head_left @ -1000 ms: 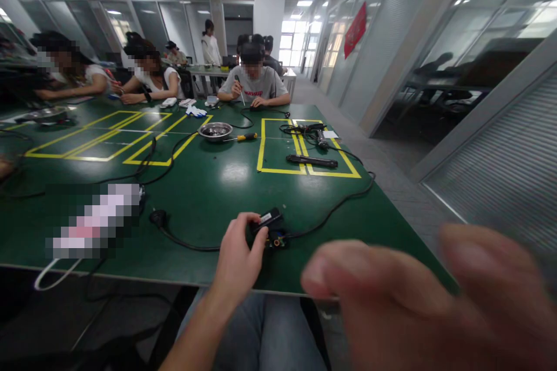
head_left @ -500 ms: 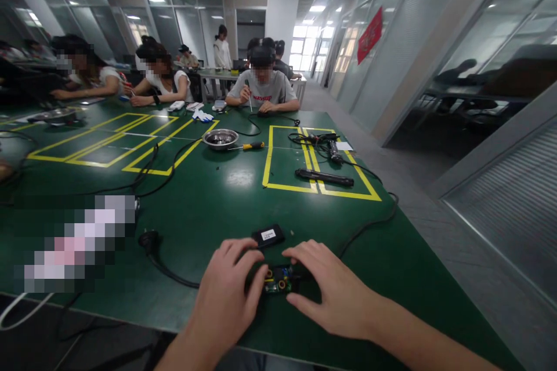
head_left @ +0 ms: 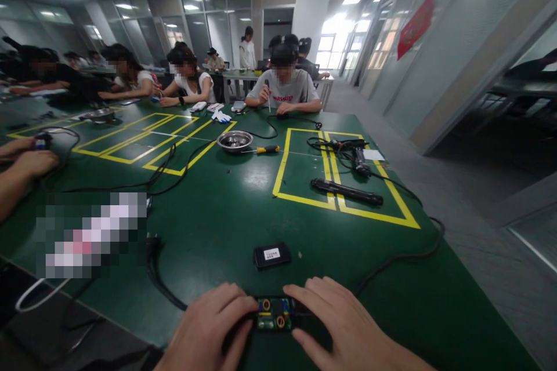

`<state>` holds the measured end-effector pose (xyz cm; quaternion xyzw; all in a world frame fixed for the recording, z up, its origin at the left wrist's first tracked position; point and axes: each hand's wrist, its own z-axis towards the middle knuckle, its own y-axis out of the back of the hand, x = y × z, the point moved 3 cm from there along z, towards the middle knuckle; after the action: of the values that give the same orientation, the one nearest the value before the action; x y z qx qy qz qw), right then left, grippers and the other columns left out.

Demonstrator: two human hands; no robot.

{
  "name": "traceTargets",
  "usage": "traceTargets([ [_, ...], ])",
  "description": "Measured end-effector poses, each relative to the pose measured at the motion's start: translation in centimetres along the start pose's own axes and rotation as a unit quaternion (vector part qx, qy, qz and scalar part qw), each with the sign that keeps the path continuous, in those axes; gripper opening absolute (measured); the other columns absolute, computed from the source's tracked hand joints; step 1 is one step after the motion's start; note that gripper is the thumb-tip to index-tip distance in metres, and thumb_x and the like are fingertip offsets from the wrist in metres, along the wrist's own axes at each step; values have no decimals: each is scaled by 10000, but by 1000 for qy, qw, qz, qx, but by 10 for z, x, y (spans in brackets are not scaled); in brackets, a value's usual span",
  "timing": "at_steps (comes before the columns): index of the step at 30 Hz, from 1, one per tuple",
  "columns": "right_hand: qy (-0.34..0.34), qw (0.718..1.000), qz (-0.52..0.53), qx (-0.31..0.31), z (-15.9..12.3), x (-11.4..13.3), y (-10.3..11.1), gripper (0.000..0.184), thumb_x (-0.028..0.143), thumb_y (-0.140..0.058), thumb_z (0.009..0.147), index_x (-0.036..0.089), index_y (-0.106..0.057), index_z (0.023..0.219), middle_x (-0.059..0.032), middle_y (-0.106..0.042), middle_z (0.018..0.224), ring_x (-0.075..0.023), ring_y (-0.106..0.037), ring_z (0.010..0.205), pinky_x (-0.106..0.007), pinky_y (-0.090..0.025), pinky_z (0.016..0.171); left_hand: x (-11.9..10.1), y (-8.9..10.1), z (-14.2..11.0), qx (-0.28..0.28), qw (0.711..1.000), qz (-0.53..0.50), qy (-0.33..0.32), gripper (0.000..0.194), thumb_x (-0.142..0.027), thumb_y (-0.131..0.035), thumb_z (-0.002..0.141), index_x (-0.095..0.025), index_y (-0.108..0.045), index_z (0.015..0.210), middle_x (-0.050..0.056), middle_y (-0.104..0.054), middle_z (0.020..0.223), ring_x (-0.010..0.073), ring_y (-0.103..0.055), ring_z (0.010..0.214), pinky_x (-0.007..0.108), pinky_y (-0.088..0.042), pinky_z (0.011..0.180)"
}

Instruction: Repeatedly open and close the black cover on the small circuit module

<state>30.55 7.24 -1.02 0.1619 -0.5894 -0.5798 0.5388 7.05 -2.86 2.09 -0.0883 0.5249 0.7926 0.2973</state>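
Observation:
A small green circuit board [head_left: 274, 314] with copper-coloured coils and dark components lies low in front of me, a black cable at either end. My left hand [head_left: 213, 322] curls around its left end, fingertips and thumb at the board's edge. At the right end, my right hand [head_left: 331, 319] has its index finger above and its thumb below, holding the board from that side. My palms and fingers hide the board's ends and the cable joints. Just beyond it rests a black plastic cover [head_left: 272, 255] with a white label.
A metal bowl [head_left: 235, 141] of small parts and a yellow-black screwdriver [head_left: 267, 150] lie farther off. A black power tool [head_left: 361, 162] and a black tube [head_left: 347, 191] lie at right. A power plug [head_left: 152, 242] is at left. Another person's hands [head_left: 32, 162] work at far left.
The view has turned left, so the far table appears shifted right. My hands and the board sit lower in view, farther from the black cover. Another person's hands have come into view at left.

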Motion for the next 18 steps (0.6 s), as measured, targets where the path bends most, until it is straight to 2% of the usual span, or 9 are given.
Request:
traceTargets([
  [6,32,998,47,-28,3,4,5,283,139,-683,956,235,-746,1215,-74,-797,1042,-240,-752,921,-381,-603,903,2,-1,-3,-9,1000,21,-21,347,-84,-544,1010,-285,-718,1232,55,-786,953,197,-742,788,282,-609,664],
  [9,36,996,71,-50,4,3,7,226,88,-631,989,230,-755,1114,-61,-784,1020,-215,-747,906,-344,-592,839,1,-2,-6,1,998,42,-38,353,-69,-547,998,-266,-732,1224,75,-791,993,208,-720,809,311,-608,685],
  [12,52,995,54,-63,4,2,8,214,102,-618,1021,222,-768,1116,-66,-788,1032,-222,-744,883,-366,-586,807,-2,1,-5,9,998,51,-41,338,-67,-543,1005,-261,-742,1198,102,-793,1104,233,-715,918,350,-630,766],
  [15,70,995,29,-69,4,3,10,228,105,-598,1027,215,-774,1123,-70,-796,1019,-227,-736,846,-390,-583,787,-3,4,6,-7,998,54,-11,287,-81,-548,1005,-264,-756,1079,114,-764,1253,272,-704,1091,418,-645,879],
  [17,73,994,26,-74,5,4,11,243,97,-588,1019,213,-772,1128,-68,-801,1022,-231,-741,854,-402,-588,800,-3,3,21,-29,998,57,16,251,-99,-557,1006,-259,-750,1026,116,-747,1301,294,-692,1154,469,-642,927],
  [18,72,994,29,-76,5,5,12,252,91,-585,1010,213,-769,1132,-65,-803,1027,-233,-746,868,-406,-592,815,-3,1,31,-43,997,60,24,250,-111,-568,1009,-260,-750,1093,122,-742,1317,303,-689,1170,495,-641,945],
])
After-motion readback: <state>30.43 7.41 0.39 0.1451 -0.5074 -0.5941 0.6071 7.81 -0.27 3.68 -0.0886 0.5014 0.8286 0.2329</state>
